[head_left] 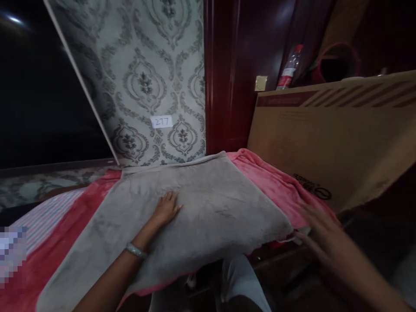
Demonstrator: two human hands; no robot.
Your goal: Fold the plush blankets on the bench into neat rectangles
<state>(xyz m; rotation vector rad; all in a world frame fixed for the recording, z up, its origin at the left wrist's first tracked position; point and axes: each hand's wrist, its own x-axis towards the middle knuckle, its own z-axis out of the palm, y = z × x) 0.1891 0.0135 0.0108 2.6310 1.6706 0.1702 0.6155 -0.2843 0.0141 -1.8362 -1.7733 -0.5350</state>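
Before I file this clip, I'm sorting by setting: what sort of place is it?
Probably a room in a home, judging by the patterned wallpaper, large dark screen and soft grey blanket.

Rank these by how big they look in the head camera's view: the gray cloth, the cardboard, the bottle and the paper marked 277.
1. gray cloth
2. cardboard
3. bottle
4. paper marked 277

This is apparent size only; the gray cloth reaches nearer the camera.
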